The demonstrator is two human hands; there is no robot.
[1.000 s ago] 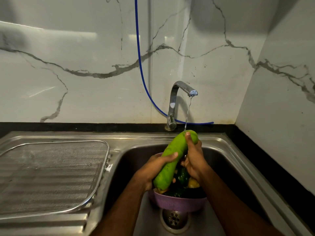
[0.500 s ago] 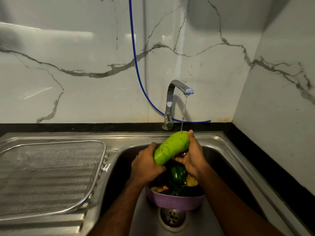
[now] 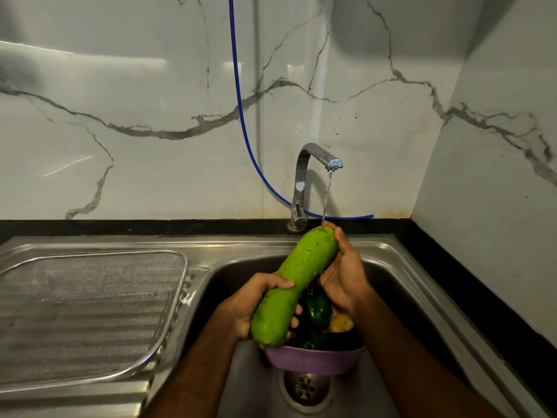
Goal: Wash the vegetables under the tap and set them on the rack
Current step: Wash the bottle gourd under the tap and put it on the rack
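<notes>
Your left hand (image 3: 250, 309) grips the long light-green gourd's (image 3: 294, 286) lower end, tilting it so tap water strikes the top, where your right hand (image 3: 343, 276) cups it, fingers loosely curved, for rubbing.

You have the sink (image 3: 391, 267) in front of you, its basin to the right and the draining board to the left. On that board lies the rack (image 3: 90, 312), well apart from the basin's contents. The tap (image 3: 304, 182) stands behind the basin at the wall, with a hose (image 3: 241, 116) running down the wall just to its left and passing behind its base. In the basin sits a bowl (image 3: 313, 362), directly behind the drain (image 3: 305, 387). Your gourd (image 3: 294, 288) slants above the bowl, far end under the tap's spout, near end over the bowl's left rim. Your left hand (image 3: 256, 306) is on its left near part, your right hand (image 3: 343, 273) on its right far part. A pepper (image 3: 316, 309) lies in the bowl between your hands.
</notes>
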